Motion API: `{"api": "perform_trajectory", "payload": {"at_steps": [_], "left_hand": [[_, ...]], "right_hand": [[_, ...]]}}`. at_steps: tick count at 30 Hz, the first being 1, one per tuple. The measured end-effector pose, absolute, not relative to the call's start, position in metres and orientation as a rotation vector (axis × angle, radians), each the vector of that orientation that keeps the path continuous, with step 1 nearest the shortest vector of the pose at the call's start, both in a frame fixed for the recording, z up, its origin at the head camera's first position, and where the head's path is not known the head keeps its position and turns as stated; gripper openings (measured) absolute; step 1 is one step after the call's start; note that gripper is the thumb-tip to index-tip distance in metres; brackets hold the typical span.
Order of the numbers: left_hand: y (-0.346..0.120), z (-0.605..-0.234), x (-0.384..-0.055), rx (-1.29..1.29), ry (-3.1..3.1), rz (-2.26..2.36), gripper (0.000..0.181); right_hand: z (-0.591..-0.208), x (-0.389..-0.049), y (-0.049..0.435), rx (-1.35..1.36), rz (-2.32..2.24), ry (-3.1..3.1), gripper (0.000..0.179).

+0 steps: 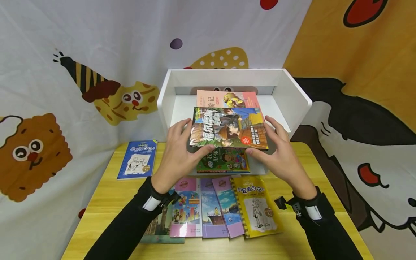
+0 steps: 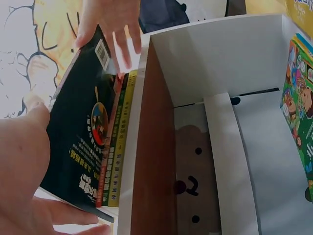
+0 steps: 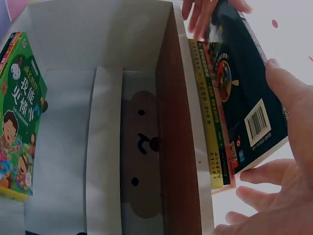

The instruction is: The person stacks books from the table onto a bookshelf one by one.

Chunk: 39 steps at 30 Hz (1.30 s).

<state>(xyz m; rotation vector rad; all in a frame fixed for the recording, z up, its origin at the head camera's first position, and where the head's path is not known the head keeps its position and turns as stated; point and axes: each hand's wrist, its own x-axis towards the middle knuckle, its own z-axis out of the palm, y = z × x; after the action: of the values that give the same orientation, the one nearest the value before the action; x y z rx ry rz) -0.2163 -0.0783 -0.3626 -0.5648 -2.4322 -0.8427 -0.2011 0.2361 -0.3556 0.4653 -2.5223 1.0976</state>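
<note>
Both hands hold a picture-covered book in front of the white shelf unit. My left hand grips its left end and my right hand grips its right end, thumbs along the near edge. Behind it, a pink book shows partly. In the left wrist view, the held book's dark back cover tilts beside a small stack of thin books on the shelf's top board. A green book lies lower at the unit's front, partly covered in the head view.
On the wooden table, a blue book lies left of the unit. Several books lie in front, including a pink one, a purple one and a yellow spiral-look one. A printed cloth hangs behind.
</note>
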Motion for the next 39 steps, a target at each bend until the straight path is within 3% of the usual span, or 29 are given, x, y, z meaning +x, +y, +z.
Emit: {"api": "perform_trajectory", "payload": {"at_steps": [14,24,39], "left_hand": [[-0.076,-0.357,-0.228,-0.631,-2.471,-0.791,0.092],[-0.076,-0.353,-0.231,-0.619,-2.377,-0.789,0.072],[-0.073,-0.357,-0.246,-0.604,-2.329,-0.742,0.06]], "right_hand": [[-0.353,-0.216,0.233,0.421,1.014,-2.456,0.086],[-0.355,-0.225,0.23,0.375,0.937,-2.407,0.081],[-0.359,-0.239,0.224,0.387,0.792,-2.394,0.069]]}}
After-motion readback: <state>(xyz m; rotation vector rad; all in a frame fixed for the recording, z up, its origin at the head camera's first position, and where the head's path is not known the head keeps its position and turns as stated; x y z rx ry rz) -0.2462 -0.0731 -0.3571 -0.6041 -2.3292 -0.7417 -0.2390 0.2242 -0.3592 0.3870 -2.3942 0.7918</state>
